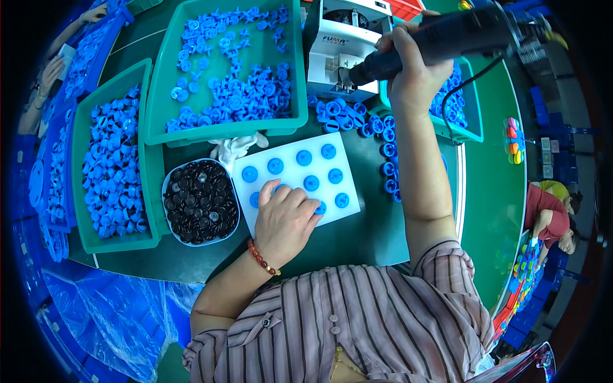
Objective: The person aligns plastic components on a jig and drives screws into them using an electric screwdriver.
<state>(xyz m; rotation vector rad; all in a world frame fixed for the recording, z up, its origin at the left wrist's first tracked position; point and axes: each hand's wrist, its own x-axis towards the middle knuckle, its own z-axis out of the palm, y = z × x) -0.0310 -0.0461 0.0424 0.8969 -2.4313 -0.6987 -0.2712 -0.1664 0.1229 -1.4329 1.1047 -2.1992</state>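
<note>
My left hand (286, 216) rests on the near edge of a white holding board (292, 179), fingers curled over one of the blue round caps (304, 157) seated in its holes. My right hand (412, 67) is raised above the table and grips a black electric screwdriver (440, 37), whose tip points left toward a white machine (341, 48). A black cord (460, 96) hangs from the tool. A beaded bracelet circles my left wrist.
A bowl of small black parts (199, 201) sits left of the board. Green trays (153, 137) hold several blue plastic parts (230, 83). Loose blue caps (357, 121) lie beside the machine. Other people sit at the far left (45, 83) and right (552, 214).
</note>
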